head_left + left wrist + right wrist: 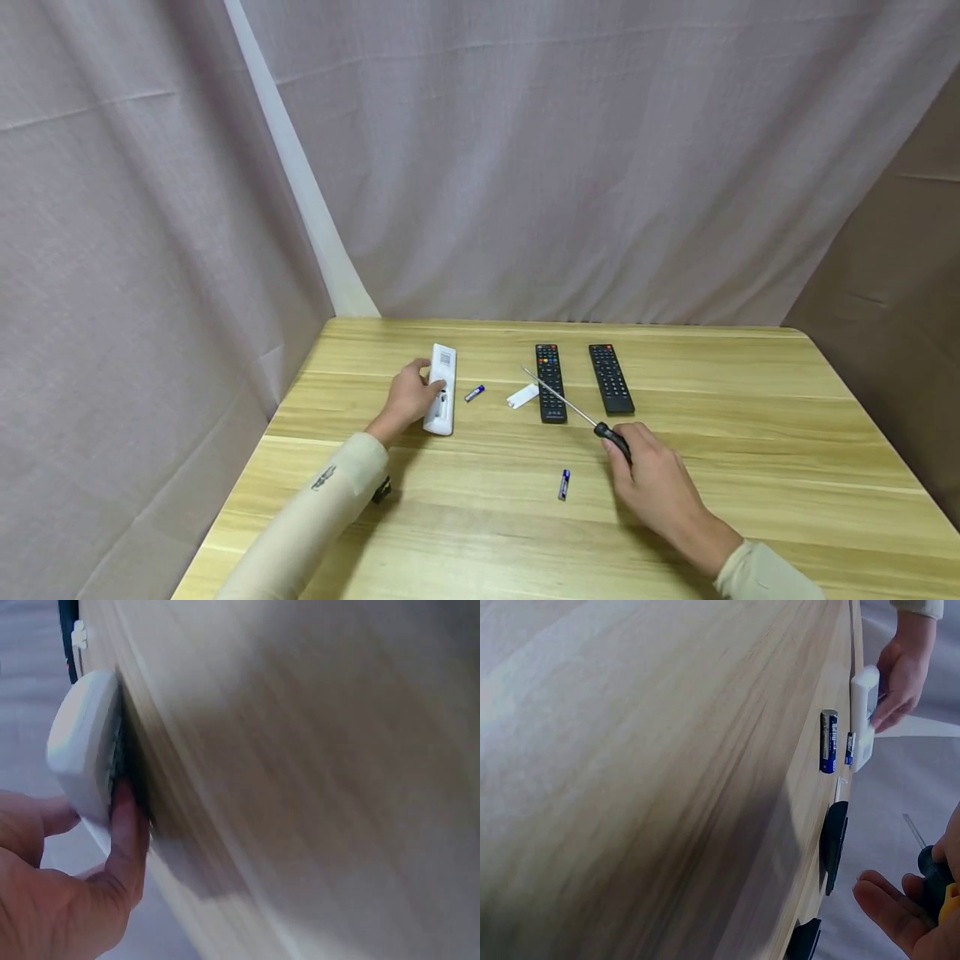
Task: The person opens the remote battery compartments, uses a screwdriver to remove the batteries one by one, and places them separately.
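Observation:
My left hand (408,395) holds a white remote control (445,367) by its sides, back face up, with its battery compartment uncovered. In the left wrist view the fingers and thumb grip the remote's (84,742) edges. A black-handled screwdriver (613,437) is in my right hand (662,483), its shaft pointing up and left, its tip seen over the table near a black remote. The right wrist view shows a yellow part on its handle. One blue-and-silver battery (475,393) lies just right of the white remote, another battery (564,485) nearer the front.
A white battery cover (522,396) lies beside a black remote control (551,383). Farther right is a second black remote control (611,379). A small dark object (382,490) is partly hidden by the left sleeve. Curtains stand behind the wooden table (750,433).

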`<action>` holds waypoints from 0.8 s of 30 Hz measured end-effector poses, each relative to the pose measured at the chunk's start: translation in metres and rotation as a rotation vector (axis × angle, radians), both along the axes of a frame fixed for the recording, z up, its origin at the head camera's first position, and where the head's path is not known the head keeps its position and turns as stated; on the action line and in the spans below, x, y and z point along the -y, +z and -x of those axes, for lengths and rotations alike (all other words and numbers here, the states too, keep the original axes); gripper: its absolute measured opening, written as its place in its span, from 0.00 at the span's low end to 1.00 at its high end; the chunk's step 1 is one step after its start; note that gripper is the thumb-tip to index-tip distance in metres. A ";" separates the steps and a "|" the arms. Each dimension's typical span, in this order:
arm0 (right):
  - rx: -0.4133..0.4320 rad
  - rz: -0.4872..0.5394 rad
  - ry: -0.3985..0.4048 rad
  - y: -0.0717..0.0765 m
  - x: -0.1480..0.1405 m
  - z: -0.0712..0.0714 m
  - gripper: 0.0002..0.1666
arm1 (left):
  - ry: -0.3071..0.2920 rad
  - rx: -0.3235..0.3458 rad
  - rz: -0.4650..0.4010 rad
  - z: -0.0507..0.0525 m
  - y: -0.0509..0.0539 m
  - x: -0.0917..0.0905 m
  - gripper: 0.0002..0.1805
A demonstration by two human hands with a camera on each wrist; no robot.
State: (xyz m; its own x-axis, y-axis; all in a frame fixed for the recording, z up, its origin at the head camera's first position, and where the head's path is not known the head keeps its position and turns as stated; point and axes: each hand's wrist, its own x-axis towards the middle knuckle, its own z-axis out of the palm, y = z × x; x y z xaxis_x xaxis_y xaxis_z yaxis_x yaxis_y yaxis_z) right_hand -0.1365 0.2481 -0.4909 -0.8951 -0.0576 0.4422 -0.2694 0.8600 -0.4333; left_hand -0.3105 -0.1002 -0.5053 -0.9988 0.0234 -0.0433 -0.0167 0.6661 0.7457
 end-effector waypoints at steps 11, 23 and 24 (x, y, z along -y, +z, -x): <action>-0.019 -0.009 0.000 -0.002 0.003 -0.002 0.07 | -0.151 -0.158 0.339 -0.014 -0.001 -0.014 0.32; 0.008 -0.008 0.000 -0.003 0.003 -0.005 0.07 | -0.215 -0.191 0.501 -0.018 -0.003 -0.007 0.28; 0.007 -0.011 0.000 -0.003 0.003 -0.005 0.07 | -0.219 -0.178 0.497 -0.018 -0.002 -0.005 0.28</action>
